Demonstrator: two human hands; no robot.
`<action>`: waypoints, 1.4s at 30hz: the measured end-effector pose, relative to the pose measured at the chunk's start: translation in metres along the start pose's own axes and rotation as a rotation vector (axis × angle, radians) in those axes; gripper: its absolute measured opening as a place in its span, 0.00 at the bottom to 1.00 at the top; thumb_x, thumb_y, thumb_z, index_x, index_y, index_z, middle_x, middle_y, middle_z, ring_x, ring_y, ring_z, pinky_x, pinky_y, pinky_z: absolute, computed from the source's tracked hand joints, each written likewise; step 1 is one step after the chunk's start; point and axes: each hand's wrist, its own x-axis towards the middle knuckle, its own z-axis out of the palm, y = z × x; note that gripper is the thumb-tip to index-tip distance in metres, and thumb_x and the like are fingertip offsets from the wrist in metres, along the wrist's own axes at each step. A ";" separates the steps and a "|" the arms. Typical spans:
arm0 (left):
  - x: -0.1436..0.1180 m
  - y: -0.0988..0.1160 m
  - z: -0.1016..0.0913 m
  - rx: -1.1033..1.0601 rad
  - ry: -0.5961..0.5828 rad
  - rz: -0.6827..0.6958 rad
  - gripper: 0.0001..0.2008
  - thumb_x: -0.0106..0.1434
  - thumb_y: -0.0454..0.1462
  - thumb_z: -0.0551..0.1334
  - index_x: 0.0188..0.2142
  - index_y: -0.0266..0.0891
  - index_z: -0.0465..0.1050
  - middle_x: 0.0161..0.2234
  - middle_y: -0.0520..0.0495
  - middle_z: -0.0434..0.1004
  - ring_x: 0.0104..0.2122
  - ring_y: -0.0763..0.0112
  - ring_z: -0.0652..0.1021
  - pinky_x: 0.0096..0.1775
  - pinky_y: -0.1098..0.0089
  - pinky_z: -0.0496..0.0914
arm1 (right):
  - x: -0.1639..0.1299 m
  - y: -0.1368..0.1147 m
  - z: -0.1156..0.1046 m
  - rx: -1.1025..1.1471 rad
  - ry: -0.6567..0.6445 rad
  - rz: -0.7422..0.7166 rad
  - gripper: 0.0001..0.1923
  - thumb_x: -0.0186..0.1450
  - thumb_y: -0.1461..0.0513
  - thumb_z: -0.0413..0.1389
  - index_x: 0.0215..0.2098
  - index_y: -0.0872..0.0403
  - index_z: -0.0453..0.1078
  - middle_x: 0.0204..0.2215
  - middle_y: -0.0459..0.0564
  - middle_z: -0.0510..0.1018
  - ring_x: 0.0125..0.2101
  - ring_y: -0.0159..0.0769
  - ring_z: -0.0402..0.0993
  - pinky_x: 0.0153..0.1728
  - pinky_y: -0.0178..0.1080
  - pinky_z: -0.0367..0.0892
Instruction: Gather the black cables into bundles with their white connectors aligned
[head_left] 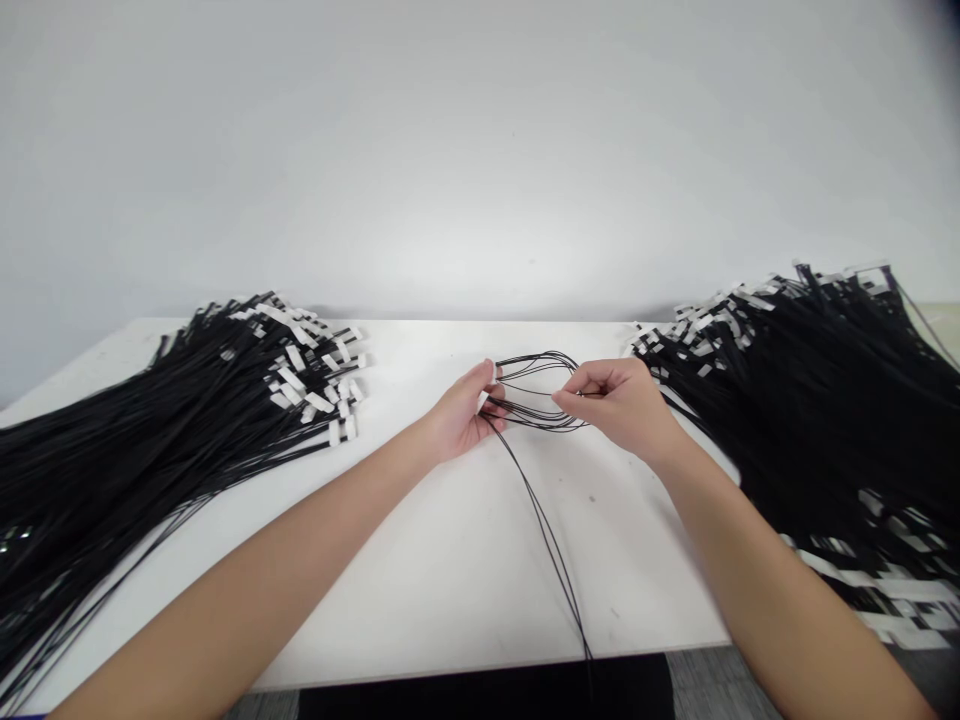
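A thin black cable is looped into a small coil between my two hands, above the middle of the table. My left hand is closed on the left end of the coil, and a small white tag shows at its fingers. My right hand pinches the cable at the coil's right side, thumb against the fingertips. From my left hand, loose cable strands hang down toward me and past the table's front edge.
A large heap of black cables with white tags lies on the left. Another heap of tagged black cables lies on the right. The white table meets a pale wall at the back.
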 end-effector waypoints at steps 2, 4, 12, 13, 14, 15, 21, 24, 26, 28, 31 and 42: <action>0.000 0.001 0.001 -0.006 0.007 -0.008 0.12 0.56 0.44 0.60 0.33 0.40 0.60 0.21 0.57 0.54 0.16 0.81 0.62 0.15 0.78 0.61 | -0.001 -0.001 0.000 -0.032 0.008 -0.020 0.10 0.50 0.58 0.58 0.18 0.56 0.66 0.11 0.39 0.54 0.15 0.23 0.47 0.17 0.31 0.46; -0.001 0.001 0.001 -0.011 0.002 -0.010 0.12 0.56 0.44 0.60 0.33 0.40 0.60 0.20 0.56 0.53 0.16 0.80 0.62 0.15 0.78 0.61 | -0.001 0.000 0.000 -0.067 0.020 -0.056 0.10 0.51 0.58 0.58 0.18 0.56 0.67 0.11 0.39 0.52 0.16 0.23 0.46 0.17 0.32 0.46; -0.001 0.002 0.001 -0.008 0.000 -0.009 0.12 0.56 0.44 0.59 0.33 0.40 0.60 0.20 0.56 0.54 0.16 0.80 0.62 0.15 0.78 0.61 | -0.001 0.003 0.000 -0.274 0.157 -0.376 0.08 0.58 0.61 0.54 0.23 0.54 0.69 0.14 0.41 0.57 0.18 0.25 0.51 0.21 0.32 0.51; -0.001 0.002 0.001 -0.004 0.005 -0.010 0.12 0.56 0.44 0.59 0.33 0.40 0.60 0.20 0.56 0.54 0.16 0.80 0.63 0.15 0.78 0.61 | 0.000 0.004 0.001 -0.297 0.164 -0.428 0.08 0.58 0.61 0.53 0.23 0.54 0.69 0.15 0.42 0.59 0.18 0.26 0.52 0.21 0.32 0.52; -0.001 0.002 0.002 0.001 0.009 -0.012 0.12 0.56 0.44 0.59 0.33 0.40 0.60 0.20 0.56 0.54 0.16 0.80 0.63 0.15 0.78 0.61 | 0.001 0.005 0.001 -0.319 0.167 -0.478 0.08 0.59 0.61 0.53 0.24 0.54 0.69 0.16 0.42 0.61 0.18 0.25 0.52 0.21 0.32 0.52; -0.001 0.002 0.002 0.005 0.012 -0.015 0.12 0.56 0.44 0.59 0.33 0.40 0.60 0.20 0.56 0.55 0.16 0.80 0.63 0.15 0.78 0.62 | 0.001 0.007 0.001 -0.342 0.164 -0.522 0.08 0.59 0.61 0.53 0.24 0.54 0.69 0.17 0.42 0.63 0.18 0.25 0.53 0.21 0.31 0.53; -0.002 0.000 0.001 0.038 -0.035 -0.008 0.12 0.56 0.44 0.59 0.31 0.39 0.60 0.20 0.56 0.53 0.16 0.81 0.63 0.17 0.78 0.62 | 0.001 0.019 0.005 -0.601 0.205 -0.622 0.06 0.61 0.62 0.52 0.30 0.53 0.71 0.21 0.43 0.69 0.19 0.24 0.58 0.22 0.30 0.53; -0.002 -0.001 0.000 0.098 -0.084 0.005 0.13 0.56 0.45 0.59 0.30 0.39 0.60 0.20 0.56 0.54 0.17 0.80 0.64 0.18 0.76 0.63 | 0.001 0.024 0.011 -0.746 0.268 -0.701 0.07 0.62 0.62 0.52 0.32 0.50 0.72 0.25 0.43 0.73 0.21 0.23 0.63 0.22 0.30 0.53; -0.002 -0.001 0.000 0.126 -0.095 0.007 0.13 0.56 0.45 0.59 0.30 0.39 0.60 0.21 0.56 0.54 0.18 0.80 0.64 0.19 0.76 0.64 | 0.001 0.025 0.015 -0.808 0.290 -0.758 0.07 0.62 0.62 0.52 0.31 0.50 0.72 0.26 0.42 0.74 0.23 0.24 0.65 0.23 0.30 0.52; -0.002 -0.002 -0.001 0.142 -0.097 0.003 0.13 0.56 0.45 0.59 0.30 0.39 0.61 0.21 0.55 0.55 0.18 0.80 0.64 0.20 0.75 0.65 | 0.001 0.026 0.019 -0.842 0.303 -0.795 0.07 0.62 0.62 0.52 0.30 0.51 0.72 0.25 0.42 0.74 0.23 0.24 0.66 0.23 0.30 0.53; -0.001 -0.003 -0.002 0.148 -0.113 -0.002 0.13 0.56 0.45 0.59 0.30 0.39 0.61 0.21 0.55 0.54 0.19 0.80 0.65 0.20 0.75 0.65 | 0.002 0.025 0.024 -0.847 0.322 -0.814 0.08 0.62 0.63 0.51 0.29 0.52 0.71 0.24 0.42 0.74 0.24 0.24 0.66 0.24 0.30 0.54; -0.002 -0.002 -0.002 0.117 -0.132 -0.002 0.13 0.55 0.45 0.60 0.28 0.39 0.61 0.20 0.55 0.53 0.20 0.79 0.64 0.20 0.76 0.64 | 0.001 0.028 0.030 -0.838 0.310 -0.836 0.07 0.62 0.64 0.51 0.28 0.52 0.70 0.23 0.43 0.73 0.24 0.24 0.66 0.27 0.31 0.55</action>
